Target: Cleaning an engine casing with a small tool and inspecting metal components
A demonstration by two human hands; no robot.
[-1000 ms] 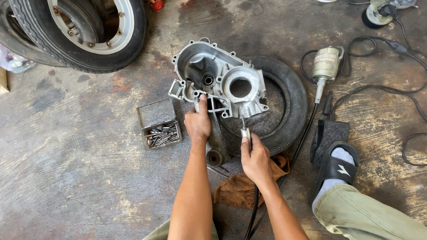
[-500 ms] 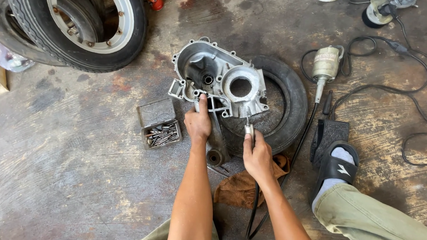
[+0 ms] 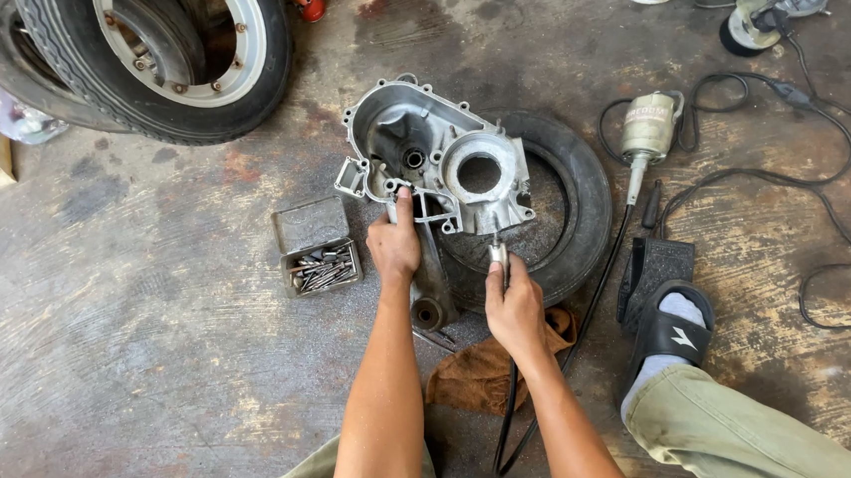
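Observation:
A silver aluminium engine casing (image 3: 441,165) lies on a small black tyre (image 3: 573,194) on the concrete floor. My left hand (image 3: 394,246) grips the casing's near arm, with the forefinger stretched up onto the housing. My right hand (image 3: 513,310) holds a metal rotary handpiece (image 3: 497,257) like a pen. Its tip touches the casing's lower right edge. A black flexible shaft (image 3: 602,281) runs from the handpiece along the floor to a pale motor unit (image 3: 648,125).
An open metal box of bits (image 3: 319,262) sits left of my left hand. A brown rag (image 3: 481,373) lies under my right wrist. My sandalled foot rests on a black pedal (image 3: 655,267). Large wheels (image 3: 150,35) stand at the upper left; cables (image 3: 828,197) trail right.
My right hand has shifted the handpiece slightly up along the casing's lower edge. My left hand stays on the casing.

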